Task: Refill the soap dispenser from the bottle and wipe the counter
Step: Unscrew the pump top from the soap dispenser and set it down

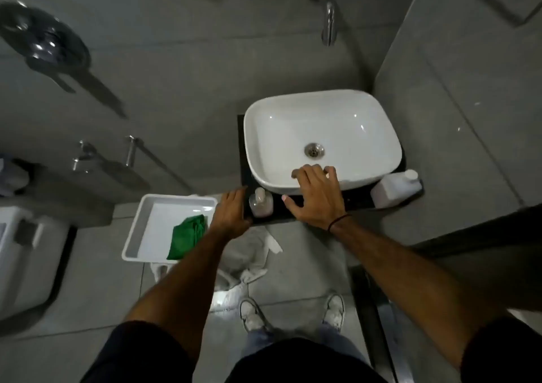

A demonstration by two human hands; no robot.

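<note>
While the left hand (231, 214) rests open-fingered on the counter (360, 196) edge, right hand (315, 196) fingers (296, 173) spread wide over the basin (322, 109) rim.

the basin (322, 124) looks like glossy white ceramic, smooth, with bright highlights, and its drain (314, 150) is shiny metal. the counter (293, 217) under it is dark and smooth with a faint sheen. the soap dispenser (261, 202) is clear plastic; the bottle (394, 189) is matt white plastic. the tray (146, 224) is smooth white plastic, and the cloth (187, 237) in it is soft green fabric. the tap (329, 24) is blurred, probably polished metal. the walls (176, 74) are matt grey tile.
</note>
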